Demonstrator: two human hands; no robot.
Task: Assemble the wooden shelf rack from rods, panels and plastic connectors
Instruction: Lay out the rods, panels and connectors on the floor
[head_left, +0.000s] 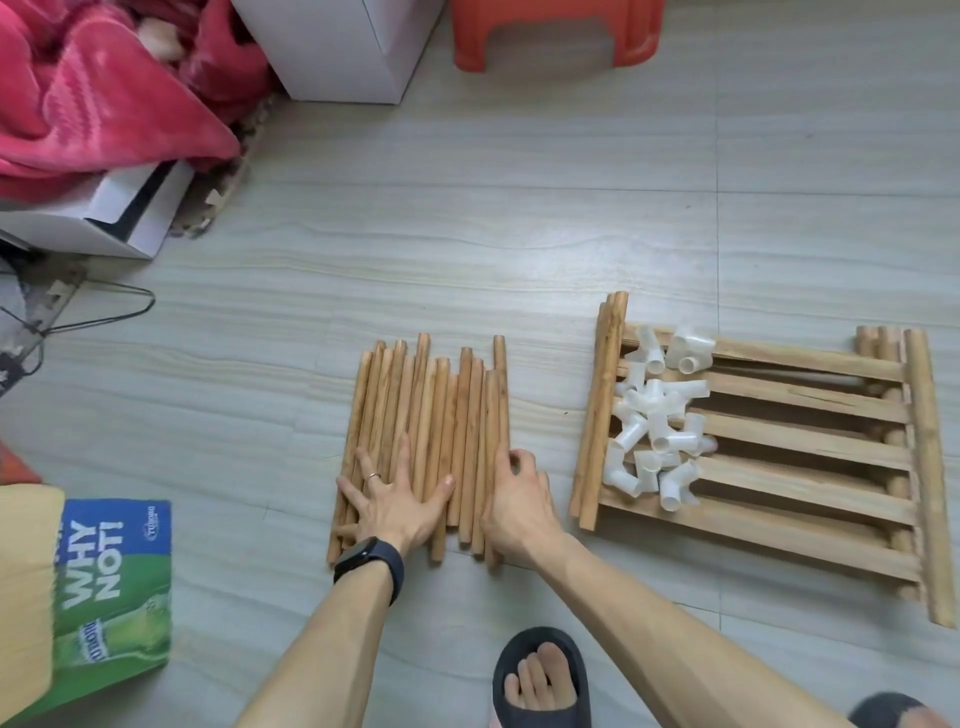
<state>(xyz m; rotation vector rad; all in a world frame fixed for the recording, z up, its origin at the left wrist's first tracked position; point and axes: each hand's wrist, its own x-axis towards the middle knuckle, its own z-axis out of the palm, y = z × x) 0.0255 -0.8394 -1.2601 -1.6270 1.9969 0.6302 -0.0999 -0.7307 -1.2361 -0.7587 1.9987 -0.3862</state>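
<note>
Left grip (395, 499) lies flat, fingers spread, pressing the rods (441, 410) beneath it. Right grip (519, 499) curls at their outer edge; I cannot confirm a hold. Connectors (657, 415) and panels (805, 447) lie beyond it. Risk, I judge: uneven pressure rolls loose rods apart.

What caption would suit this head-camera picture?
Left hand flat on wooden rods, right hand at their edge; white connectors heaped on slatted panels beside.
</note>
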